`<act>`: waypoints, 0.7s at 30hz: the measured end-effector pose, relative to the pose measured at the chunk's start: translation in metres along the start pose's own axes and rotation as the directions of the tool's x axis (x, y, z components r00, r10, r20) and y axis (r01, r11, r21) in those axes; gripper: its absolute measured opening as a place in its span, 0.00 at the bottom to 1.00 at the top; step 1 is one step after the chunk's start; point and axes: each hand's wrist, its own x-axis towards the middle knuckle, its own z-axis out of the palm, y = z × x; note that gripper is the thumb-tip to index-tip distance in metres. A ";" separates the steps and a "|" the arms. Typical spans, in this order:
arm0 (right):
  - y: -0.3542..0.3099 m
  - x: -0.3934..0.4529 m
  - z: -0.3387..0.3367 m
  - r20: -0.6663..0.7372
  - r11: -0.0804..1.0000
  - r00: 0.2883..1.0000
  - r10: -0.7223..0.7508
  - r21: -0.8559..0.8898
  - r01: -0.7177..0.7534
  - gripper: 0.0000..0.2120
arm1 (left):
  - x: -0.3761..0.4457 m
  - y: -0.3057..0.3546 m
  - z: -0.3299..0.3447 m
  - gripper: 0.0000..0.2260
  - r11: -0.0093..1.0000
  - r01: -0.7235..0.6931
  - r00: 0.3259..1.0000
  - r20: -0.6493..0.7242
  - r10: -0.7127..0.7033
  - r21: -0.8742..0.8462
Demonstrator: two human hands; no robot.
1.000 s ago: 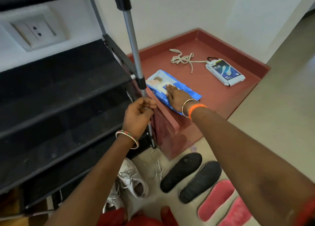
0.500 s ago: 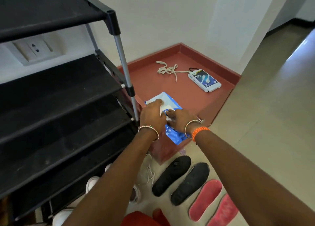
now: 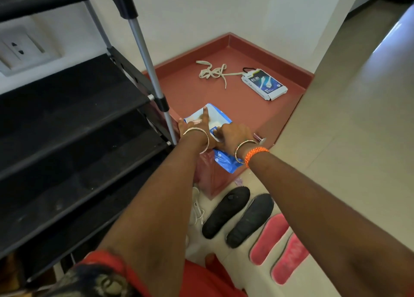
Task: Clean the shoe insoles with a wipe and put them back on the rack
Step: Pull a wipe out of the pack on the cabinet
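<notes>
Only the head view to go on. Both hands are on the blue wipes pack [image 3: 220, 160], which sits at the near corner of the red ledge [image 3: 242, 108], partly hanging over the edge, right beside the rack [image 3: 74, 122]. The left hand [image 3: 197, 123] lies on the far end with the fingers stretched out flat, looks like it's pinning the pack so it doesn't slide. The right hand [image 3: 233, 135] has its fingers bent down at the white flap in the middle, I'd guess to peel it open or pull out a wipe, but I can't tell if it's actually pinching anything yet.

The insoles are all on the floor below the ledge: two black insoles [image 3: 239, 216] side by side, then two pink insoles [image 3: 280, 247] just right of them, lined up in easy reach. None wiped or back on the rack as far as I can see, so it's early days.

Further back on the ledge there's a shoelace [image 3: 212, 72] and a small box [image 3: 264, 84], not involved.
</notes>
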 end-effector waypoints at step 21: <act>0.000 0.002 0.010 -0.069 0.998 0.998 0.006 0.061 -0.002 0.15 | 0.013 -0.003 0.008 0.47 0.999 0.029 0.993 -0.112 -0.034 -0.046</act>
